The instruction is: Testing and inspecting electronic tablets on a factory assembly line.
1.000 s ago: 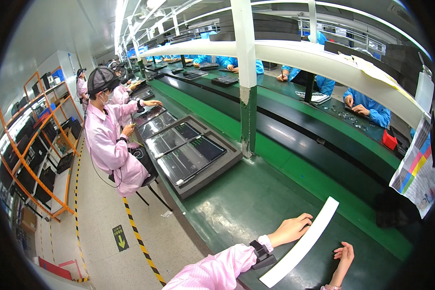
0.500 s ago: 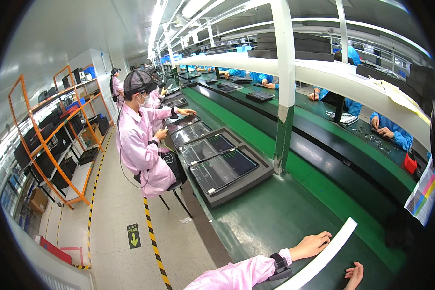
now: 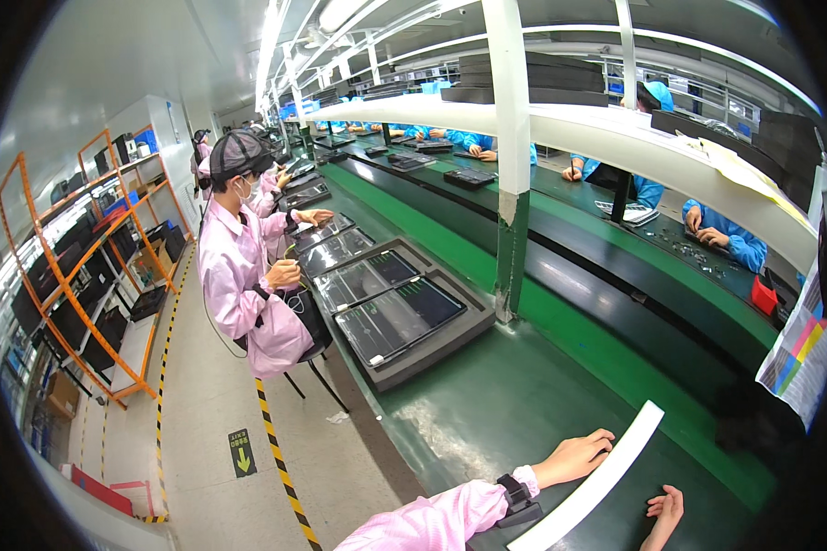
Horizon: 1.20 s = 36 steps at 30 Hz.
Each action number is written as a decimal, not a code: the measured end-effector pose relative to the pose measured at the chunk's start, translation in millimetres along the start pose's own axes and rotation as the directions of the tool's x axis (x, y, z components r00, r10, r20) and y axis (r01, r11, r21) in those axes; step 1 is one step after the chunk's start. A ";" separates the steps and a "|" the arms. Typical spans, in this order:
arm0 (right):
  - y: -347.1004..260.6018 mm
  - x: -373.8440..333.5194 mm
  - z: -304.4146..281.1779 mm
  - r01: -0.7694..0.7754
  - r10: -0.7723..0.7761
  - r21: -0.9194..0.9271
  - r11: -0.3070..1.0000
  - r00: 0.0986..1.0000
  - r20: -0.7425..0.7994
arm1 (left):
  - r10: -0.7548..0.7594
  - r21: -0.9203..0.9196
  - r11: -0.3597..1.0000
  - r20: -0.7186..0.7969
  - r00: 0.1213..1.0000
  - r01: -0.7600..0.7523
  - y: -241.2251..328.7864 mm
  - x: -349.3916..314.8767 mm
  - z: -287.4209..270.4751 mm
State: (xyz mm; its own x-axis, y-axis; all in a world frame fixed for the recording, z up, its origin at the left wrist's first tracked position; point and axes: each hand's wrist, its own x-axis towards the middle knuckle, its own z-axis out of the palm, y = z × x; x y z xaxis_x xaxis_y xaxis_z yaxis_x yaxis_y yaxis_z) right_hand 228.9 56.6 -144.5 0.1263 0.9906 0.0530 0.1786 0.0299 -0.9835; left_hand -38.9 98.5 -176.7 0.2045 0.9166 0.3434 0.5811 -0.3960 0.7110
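My left hand [image 3: 574, 459], in a pink sleeve with a black wristband [image 3: 518, 500], rests low over the green bench with its fingers loosely bent and apart. Nothing shows in its grasp. Just right of it, a long white strip [image 3: 606, 473] slants up from the lower edge; I cannot tell what it belongs to. Beyond that strip, my right hand [image 3: 667, 514] comes up from the bottom, fingers half curled and apart, holding nothing visible. Further up the bench, dark flat panels [image 3: 400, 321] under clear film lie in a black foam tray [image 3: 473, 332].
A co-worker in pink [image 3: 239, 266] sits at the bench's left side, handling panels. A white post [image 3: 508, 119] rises from the bench. Blue-sleeved workers' hands [image 3: 708, 234] handle small parts across the line. Printed sheets [image 3: 793, 363] hang at right. Orange racks [image 3: 73, 275] stand left.
The whole view has shifted so things appear further left. The seated co-worker's near hand has lifted slightly off its former place. My hands keep much the same pose beside the white strip.
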 end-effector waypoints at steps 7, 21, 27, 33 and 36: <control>4.4 2.4 -2.4 0.007 -0.007 0.009 1.000 1.000 0.010 | -0.020 0.006 1.000 0.020 1.000 0.020 1.3 1.4 -3.0; 24.8 2.8 -6.2 -0.054 0.049 0.154 0.987 0.998 0.035 | -0.006 0.066 0.998 0.001 1.000 0.006 23.3 2.3 -14.5; 33.3 8.6 -3.4 0.012 -0.013 0.117 0.993 1.000 0.007 | 0.088 0.049 0.995 0.042 0.995 -0.090 38.4 4.0 -23.0; 35.6 11.2 -1.8 -0.025 0.023 0.133 0.991 1.000 0.016 | 0.102 0.058 0.993 0.064 0.993 -0.105 38.1 4.5 -22.2; 37.8 12.6 -1.8 -0.014 0.014 0.126 0.992 1.000 0.004 | 0.126 0.087 0.988 0.065 0.990 -0.131 37.7 5.6 -20.9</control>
State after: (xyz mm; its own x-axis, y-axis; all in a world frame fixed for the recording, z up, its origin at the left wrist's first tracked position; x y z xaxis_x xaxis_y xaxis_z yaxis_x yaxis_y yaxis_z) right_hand 239.0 70.0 -180.7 0.1251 0.9914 0.0390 0.0523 0.0327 -0.9981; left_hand -32.4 87.5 -135.1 0.3269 0.8611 0.3894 0.6156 -0.5066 0.6037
